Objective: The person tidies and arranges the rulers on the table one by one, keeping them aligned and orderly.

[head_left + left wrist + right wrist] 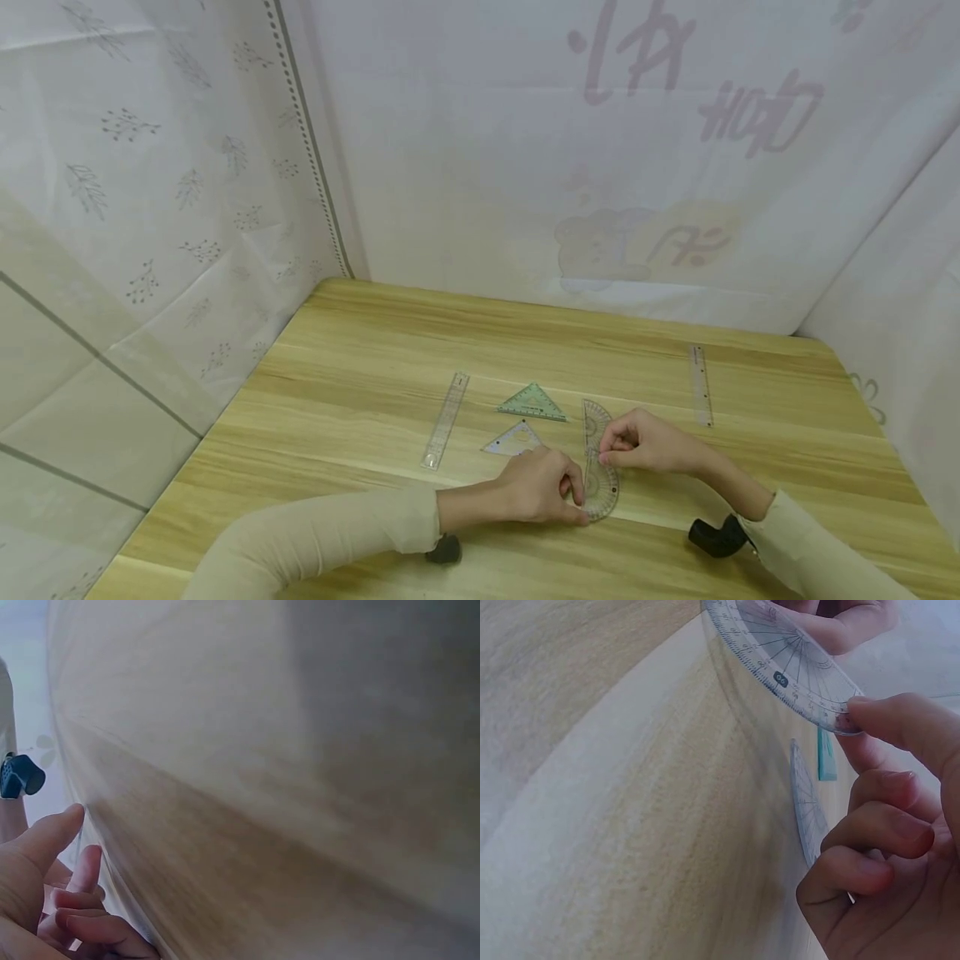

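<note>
A clear protractor [602,497] is held between both hands, its straight edge toward the left. My right hand [648,443] pinches its far corner between thumb and forefinger, as the right wrist view shows at the corner of the protractor [795,671]. At the near end, my left hand [536,487] grips it by the thumb and fingertips. A shadow lies on the wood beside its curved rim. Just beyond it, a second clear protractor [592,419] lies on the table. In the left wrist view the left hand [52,885] hides most of the held protractor.
Left of the protractors lie a green set square [532,402] and a smaller clear set square [513,439], partly behind the left hand. A clear ruler [446,421] lies farther left, another ruler [701,385] at the right. Patterned cloth [465,167] hangs behind the wooden table [360,350].
</note>
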